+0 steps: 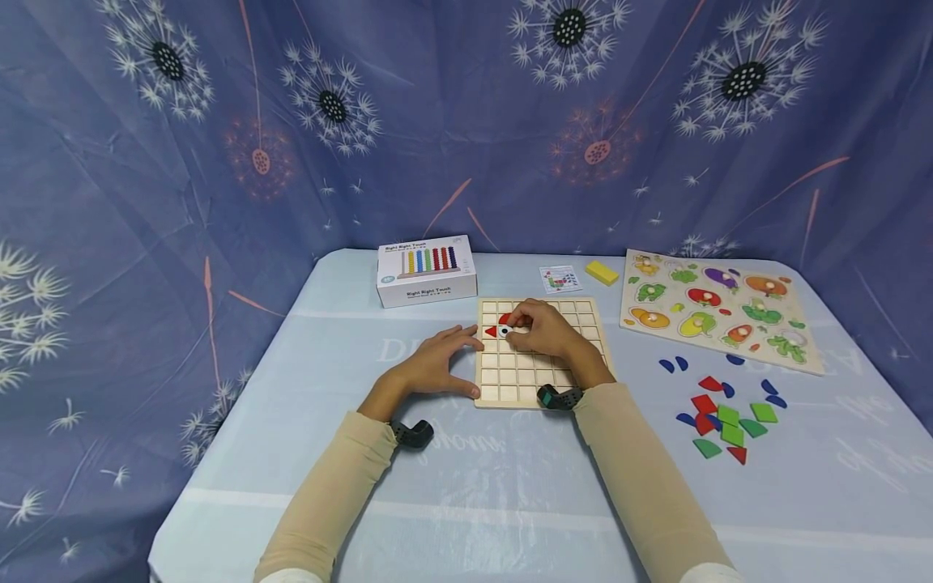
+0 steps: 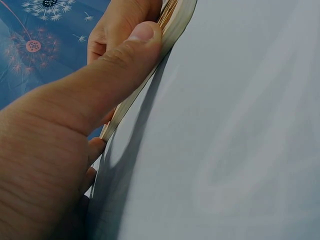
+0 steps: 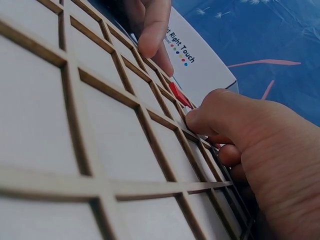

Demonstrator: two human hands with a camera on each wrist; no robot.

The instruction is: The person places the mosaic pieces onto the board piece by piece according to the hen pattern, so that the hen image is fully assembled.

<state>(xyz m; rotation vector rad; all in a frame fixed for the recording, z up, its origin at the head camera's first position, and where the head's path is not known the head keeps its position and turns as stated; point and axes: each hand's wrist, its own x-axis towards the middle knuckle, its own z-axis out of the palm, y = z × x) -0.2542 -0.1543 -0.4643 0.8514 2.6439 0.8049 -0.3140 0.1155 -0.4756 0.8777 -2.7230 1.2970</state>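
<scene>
A wooden grid board (image 1: pixel 508 394) lies on the table below both hands. My left hand (image 1: pixel 437 362) rests against its left edge, thumb near the lower corner and fingers spread higher up; in the left wrist view the thumb (image 2: pixel 125 57) presses the board's side. My right hand (image 1: pixel 543 330) has its curled thumb and index finger at a white tile with a black dot (image 1: pixel 504 331), which they seem to pinch in an upper-left cell. A red triangle (image 1: pixel 492 331) sits left of that tile. Another red piece (image 1: pixel 504 318) lies just above, partly covered by the fingers.
Loose red, green and blue pieces (image 1: pixel 732 435) lie to the right. Behind the board stand a white box (image 1: pixel 426 289), a small picture card (image 1: pixel 560 279) and a yellow block (image 1: pixel 601 273). A vegetable puzzle board (image 1: pixel 717 312) lies at the back right.
</scene>
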